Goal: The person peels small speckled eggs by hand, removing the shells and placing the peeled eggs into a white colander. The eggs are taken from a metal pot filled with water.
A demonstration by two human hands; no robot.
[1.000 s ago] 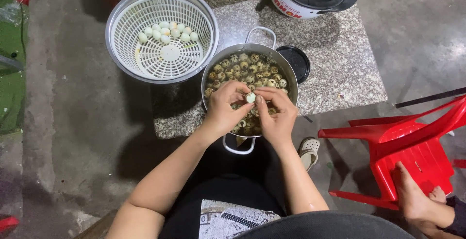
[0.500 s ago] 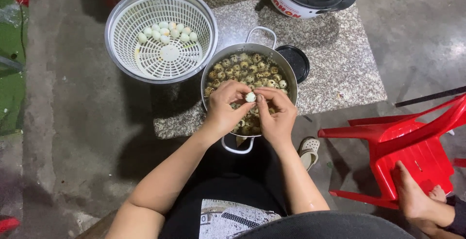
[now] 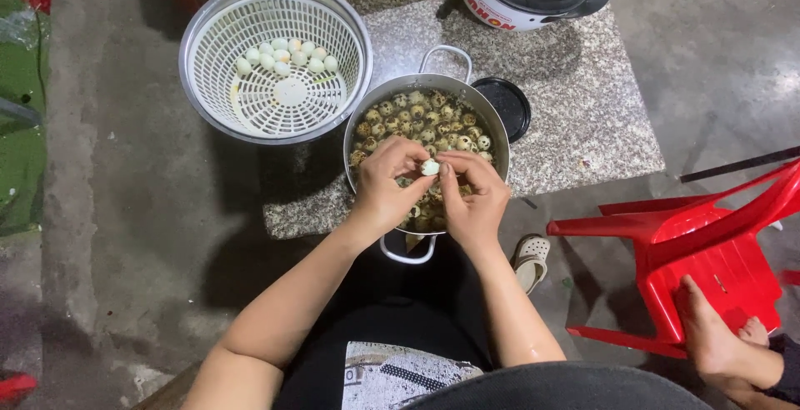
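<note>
Your left hand (image 3: 385, 189) and right hand (image 3: 473, 197) stay pinched together on one small white egg (image 3: 430, 167), unmoved above the steel pot (image 3: 367, 110) of speckled eggs. Peeled eggs lie in the white colander (image 3: 329, 22), far left; the peeling continues.

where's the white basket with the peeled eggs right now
In the head view the white basket sits at upper left, on the floor against the stone slab, just left of the metal pot that both hands work over.

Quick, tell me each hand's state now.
Left hand: closed on the small white peeled egg.
Right hand: closed on the same egg.
</note>
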